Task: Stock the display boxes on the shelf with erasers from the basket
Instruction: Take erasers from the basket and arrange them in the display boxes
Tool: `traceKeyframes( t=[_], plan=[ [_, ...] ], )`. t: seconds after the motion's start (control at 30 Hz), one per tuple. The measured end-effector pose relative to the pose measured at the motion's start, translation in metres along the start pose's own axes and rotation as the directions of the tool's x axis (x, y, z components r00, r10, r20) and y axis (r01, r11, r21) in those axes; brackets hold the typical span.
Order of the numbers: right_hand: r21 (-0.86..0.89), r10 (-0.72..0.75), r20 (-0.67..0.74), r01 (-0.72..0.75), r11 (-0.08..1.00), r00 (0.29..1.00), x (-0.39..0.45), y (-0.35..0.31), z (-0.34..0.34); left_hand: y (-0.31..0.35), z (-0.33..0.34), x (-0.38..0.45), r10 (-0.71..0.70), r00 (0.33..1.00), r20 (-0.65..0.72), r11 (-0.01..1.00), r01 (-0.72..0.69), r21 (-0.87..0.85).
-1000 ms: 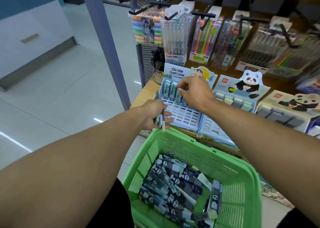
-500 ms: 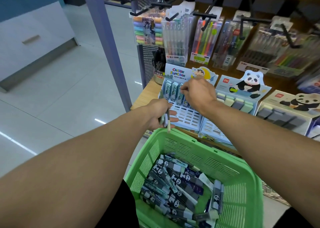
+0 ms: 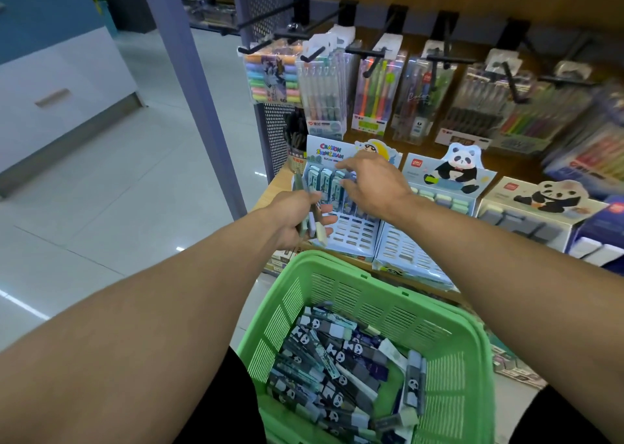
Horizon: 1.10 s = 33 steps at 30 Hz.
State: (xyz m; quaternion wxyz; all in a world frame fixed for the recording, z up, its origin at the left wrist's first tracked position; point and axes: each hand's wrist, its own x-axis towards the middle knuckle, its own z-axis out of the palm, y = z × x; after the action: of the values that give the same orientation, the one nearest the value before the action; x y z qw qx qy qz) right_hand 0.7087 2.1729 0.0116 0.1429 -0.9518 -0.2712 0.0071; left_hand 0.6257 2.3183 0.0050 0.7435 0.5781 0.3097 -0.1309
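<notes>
A light blue display box (image 3: 354, 234) with a cartoon header stands on the shelf; several erasers fill its top row. My left hand (image 3: 295, 219) grips a small bunch of long wrapped erasers (image 3: 315, 224) just left of that box. Over the box's top row hovers my right hand (image 3: 371, 183), fingers spread and relaxed, nothing in it. Below, a green basket (image 3: 337, 281) holds several panda-wrapped erasers (image 3: 337, 369). A panda display box (image 3: 435, 203) stands to the right, with a few pastel erasers in its top row.
A third panda box (image 3: 526, 220) sits further right on the wooden shelf (image 3: 270, 190). Packs of pens (image 3: 324, 95) hang on black hooks above. A grey post (image 3: 199, 106) rises at the left, with tiled floor (image 3: 118, 190) beyond.
My right hand has let go of the eraser it was setting in the top row and lifted with fingers spread. My left hand rose a little with its bunch.
</notes>
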Motion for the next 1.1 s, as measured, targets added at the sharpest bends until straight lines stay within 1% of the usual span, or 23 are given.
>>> traceKeyframes(
  t=[0.03,0.07,0.13,0.17,0.2,0.23,0.3,0.33,0.43,0.5,0.57,0.67,0.73,0.8,0.87,0.9,0.93,0.97,1.0,1.03,1.07,1.1],
  plan=[
    [0.132,0.040,0.000,-0.040,0.990,0.999,-0.006,-0.006,-0.008,0.001,0.002,-0.002,0.020,1.000,0.003,0.999,-0.020,-0.027],
    [0.294,0.089,0.038,-0.096,0.951,0.995,-0.013,-0.012,-0.017,0.002,0.004,-0.003,0.042,0.999,0.004,0.998,-0.042,-0.054],
    [0.558,0.118,0.226,-0.228,0.797,0.967,-0.031,-0.020,-0.030,0.004,0.013,-0.007,0.085,0.996,-0.007,0.993,-0.086,-0.085],
    [0.631,0.096,0.321,-0.288,0.720,0.942,-0.041,-0.023,-0.034,0.005,0.018,-0.008,0.105,0.994,-0.017,0.990,-0.106,-0.094],
    [0.671,0.085,0.377,-0.336,0.661,0.922,-0.050,-0.024,-0.038,0.006,0.024,-0.009,0.122,0.992,-0.024,0.987,-0.124,-0.107],
    [0.698,0.090,0.407,-0.373,0.611,0.909,-0.058,-0.024,-0.040,0.006,0.030,-0.010,0.130,0.991,-0.022,0.983,-0.132,-0.126],
    [0.733,0.168,0.429,-0.451,0.509,0.887,-0.069,-0.019,-0.046,0.006,0.045,-0.015,0.115,0.993,0.024,0.975,-0.109,-0.195],
    [0.729,0.217,0.431,-0.479,0.490,0.876,-0.073,-0.016,-0.051,0.006,0.052,-0.017,0.103,0.993,0.053,0.970,-0.089,-0.228],
    [0.644,0.296,0.445,-0.532,0.550,0.845,-0.085,0.000,-0.061,0.004,0.069,-0.025,0.100,0.990,0.099,0.951,-0.066,-0.303],
    [0.601,0.306,0.518,-0.595,0.534,0.799,-0.096,0.014,-0.068,0.003,0.077,-0.030,0.093,0.990,0.108,0.945,-0.053,-0.322],
    [0.632,0.285,0.582,-0.644,0.431,0.762,-0.106,0.030,-0.074,-0.001,0.085,-0.034,0.091,0.987,0.135,0.941,-0.040,-0.337],
    [0.740,0.296,0.581,-0.643,0.198,0.758,-0.118,0.049,-0.077,-0.006,0.100,-0.041,0.070,0.976,0.207,0.923,0.016,-0.384],
    [0.781,0.313,0.569,-0.619,0.085,0.760,-0.122,0.058,-0.072,-0.009,0.108,-0.042,0.058,0.972,0.228,0.924,0.034,-0.380],
    [0.799,0.348,0.563,-0.601,0.004,0.750,-0.122,0.064,-0.070,-0.011,0.111,-0.042,0.035,0.972,0.234,0.936,0.050,-0.348],
    [0.810,0.429,0.541,-0.586,-0.034,0.723,-0.117,0.072,-0.071,-0.013,0.111,-0.039,0.014,0.980,0.200,0.944,0.053,-0.326],
    [0.821,0.489,0.507,-0.571,-0.023,0.710,-0.114,0.077,-0.072,-0.014,0.110,-0.038,0.003,0.984,0.178,0.948,0.054,-0.314],
    [0.834,0.557,0.448,-0.551,0.021,0.699,-0.111,0.084,-0.070,-0.016,0.108,-0.037,-0.012,0.987,0.160,0.951,0.060,-0.302],
    [0.836,0.629,0.352,-0.535,0.122,0.693,-0.108,0.092,-0.066,-0.015,0.105,-0.036,-0.026,0.989,0.148,0.955,0.068,-0.288],
    [0.801,0.680,0.228,-0.531,0.276,0.697,-0.106,0.100,-0.062,-0.015,0.103,-0.033,-0.040,0.989,0.143,0.957,0.079,-0.278],
    [0.728,0.694,0.103,-0.529,0.435,0.712,-0.105,0.107,-0.058,-0.014,0.101,-0.032,-0.061,0.988,0.145,0.958,0.099,-0.271],
    [0.646,0.676,0.003,-0.518,0.561,0.737,-0.106,0.111,-0.055,-0.014,0.098,-0.030,-0.079,0.986,0.149,0.956,0.117,-0.268],
    [0.579,0.645,-0.057,-0.501,0.643,0.762,-0.106,0.113,-0.053,-0.013,0.096,-0.028,-0.093,0.984,0.151,0.957,0.130,-0.259]
  ],
)
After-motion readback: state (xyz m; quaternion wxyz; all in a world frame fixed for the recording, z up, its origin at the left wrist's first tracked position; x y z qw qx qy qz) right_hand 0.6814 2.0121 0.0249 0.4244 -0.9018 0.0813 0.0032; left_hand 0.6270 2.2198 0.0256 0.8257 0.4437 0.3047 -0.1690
